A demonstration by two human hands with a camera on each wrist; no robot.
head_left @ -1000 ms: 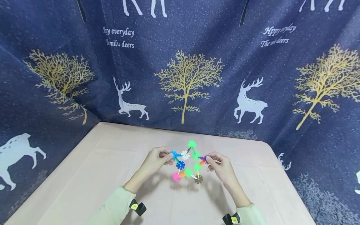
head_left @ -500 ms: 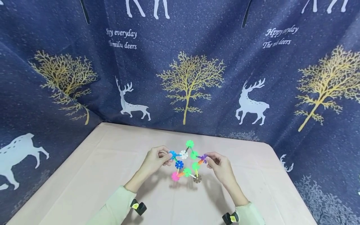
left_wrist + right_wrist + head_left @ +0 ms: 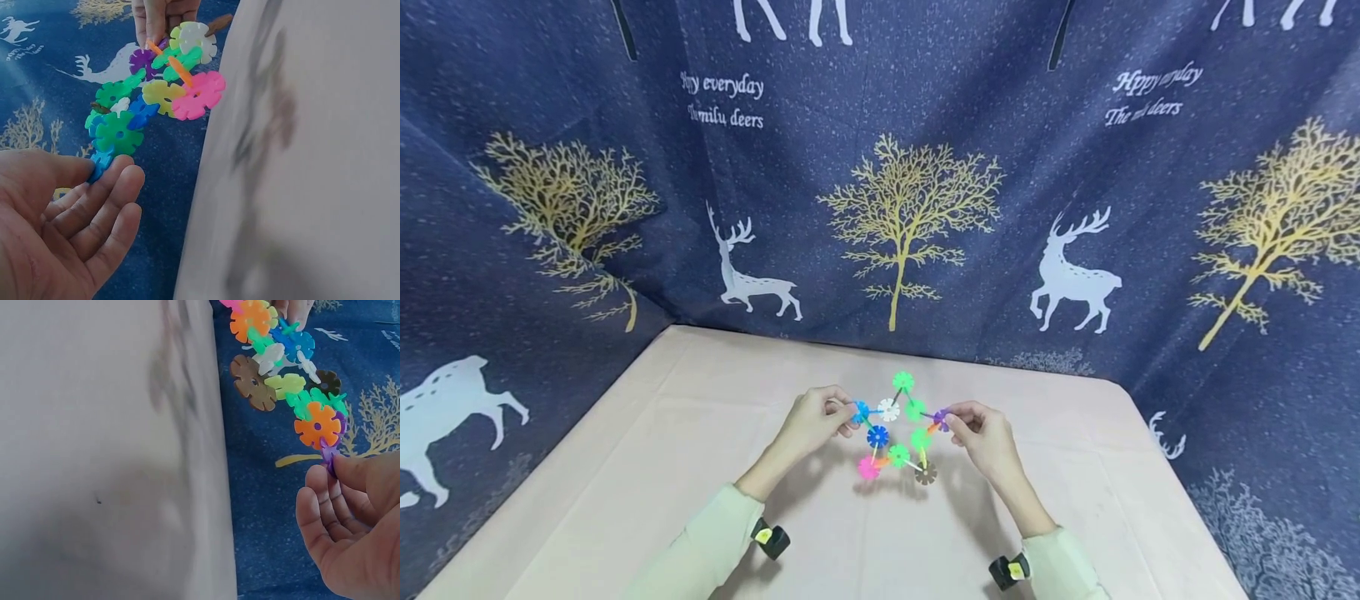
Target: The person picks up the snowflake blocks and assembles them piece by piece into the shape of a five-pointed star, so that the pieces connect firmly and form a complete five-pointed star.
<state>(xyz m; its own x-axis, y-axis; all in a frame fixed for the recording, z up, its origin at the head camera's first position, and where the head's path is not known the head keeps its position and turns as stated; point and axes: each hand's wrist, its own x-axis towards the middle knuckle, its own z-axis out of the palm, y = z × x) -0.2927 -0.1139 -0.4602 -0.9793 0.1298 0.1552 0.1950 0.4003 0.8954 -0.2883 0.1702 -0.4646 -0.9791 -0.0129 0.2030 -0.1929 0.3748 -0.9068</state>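
Note:
A star-shaped ring of interlocking plastic snowflake discs (image 3: 898,455) is held up over the table between both hands. My left hand (image 3: 816,422) pinches a light blue disc (image 3: 100,165) at the star's left point, between thumb and forefinger. On the opposite side, my right hand (image 3: 988,439) pinches a purple disc (image 3: 329,456) the same way. A green disc (image 3: 903,382) forms the top point. Below are a pink disc (image 3: 869,467) at lower left and a brown one (image 3: 252,382) at lower right. White, dark blue, yellow and orange discs link the points.
Pale cloth covers the table (image 3: 715,467), where the star and arms cast shadows. Behind it hangs a dark blue curtain (image 3: 790,167) printed with white deer and golden trees. Black camera straps (image 3: 771,538) circle both wrists at the light green sleeves.
The star and both hands have shifted slightly left and up in the head view, which has itself moved a little. Both pinches stay the same.

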